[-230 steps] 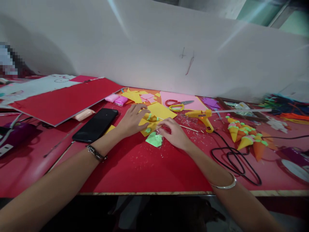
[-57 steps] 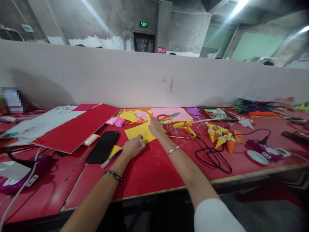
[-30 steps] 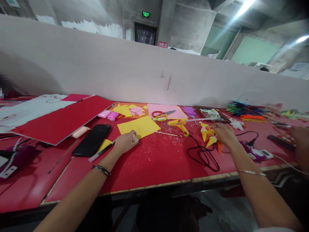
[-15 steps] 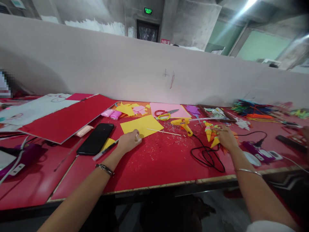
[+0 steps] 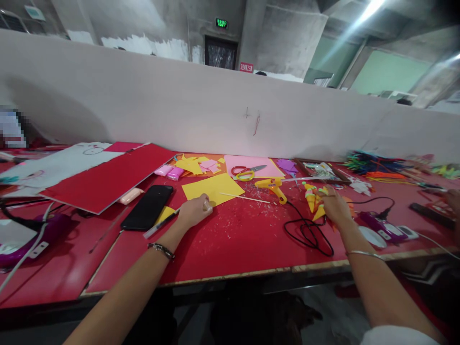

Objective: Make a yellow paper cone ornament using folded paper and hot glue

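Observation:
My left hand (image 5: 195,211) rests with curled fingers at the lower edge of a yellow sheet (image 5: 223,189); something small and clear shows at its fingertips, too small to name. At the right, my right hand (image 5: 335,207) has its fingers on small yellow and orange cone-shaped figures (image 5: 313,200) lying on the table, and its palm side is hidden. Between the hands lie a yellow glue gun (image 5: 272,185) with a black cord, a thin wooden stick (image 5: 246,197) and scissors (image 5: 246,173) with red and yellow handles.
A black phone (image 5: 147,207) and a red board (image 5: 111,177) lie on the left. Pipe cleaners (image 5: 375,163) are at the back right, near a purple power strip (image 5: 384,227). A low white partition (image 5: 201,110) stands behind the table. Another person's hand (image 5: 453,201) is at the right edge.
The view has shifted slightly. My right hand has moved a little on the cone-shaped figures, and more of them shows. My left hand holds nearly the same place.

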`<state>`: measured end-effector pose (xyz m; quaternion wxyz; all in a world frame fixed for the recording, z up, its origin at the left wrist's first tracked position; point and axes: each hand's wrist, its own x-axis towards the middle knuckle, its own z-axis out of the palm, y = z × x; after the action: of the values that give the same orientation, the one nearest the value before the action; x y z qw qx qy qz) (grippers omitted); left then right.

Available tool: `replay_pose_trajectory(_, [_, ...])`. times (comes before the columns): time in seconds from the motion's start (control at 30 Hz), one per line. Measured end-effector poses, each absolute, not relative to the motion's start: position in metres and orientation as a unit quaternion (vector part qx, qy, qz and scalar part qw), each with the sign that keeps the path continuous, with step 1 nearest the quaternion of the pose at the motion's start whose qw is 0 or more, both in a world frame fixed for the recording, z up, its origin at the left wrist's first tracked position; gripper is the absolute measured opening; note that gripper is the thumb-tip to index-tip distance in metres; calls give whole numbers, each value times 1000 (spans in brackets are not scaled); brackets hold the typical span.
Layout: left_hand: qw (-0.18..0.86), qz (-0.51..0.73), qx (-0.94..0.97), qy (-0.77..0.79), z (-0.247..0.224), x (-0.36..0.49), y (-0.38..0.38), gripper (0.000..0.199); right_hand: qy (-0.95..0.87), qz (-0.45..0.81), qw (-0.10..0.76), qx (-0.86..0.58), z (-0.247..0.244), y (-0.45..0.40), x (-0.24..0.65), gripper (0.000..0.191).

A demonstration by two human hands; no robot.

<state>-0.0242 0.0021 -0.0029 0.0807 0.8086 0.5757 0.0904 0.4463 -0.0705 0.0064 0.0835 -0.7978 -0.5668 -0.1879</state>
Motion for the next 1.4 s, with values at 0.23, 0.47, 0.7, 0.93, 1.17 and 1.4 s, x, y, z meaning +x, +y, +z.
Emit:
replay_pose_trajectory(0.23, [81,81,811,574,-1,-25,0,35,-574,-242,110,-775,17,-78,430,39])
replay_pose_trajectory(0.47, [76,101,823,554,-6,-29,-10,41,-605,-224,352,-678,16,-100,354,22])
replay_pose_trajectory(0.7, [121,181,872,438,-12,-38,-30,50,-792,-9,212,-572,0,-81,219,33])
replay_pose_trajectory(0.93, [130,164,878,431,-7,-42,-49,39,-710,-60,24,-701,7,-25,153,40])
replay_pose_trajectory(1.17, [148,138,902,383,-2,-40,-71,30,-717,-41,9,-696,10,-19,152,31])
replay_pose_trajectory(1.4, [178,121,923,318,-2,-33,-83,30,-773,-20,73,-630,29,2,125,28])
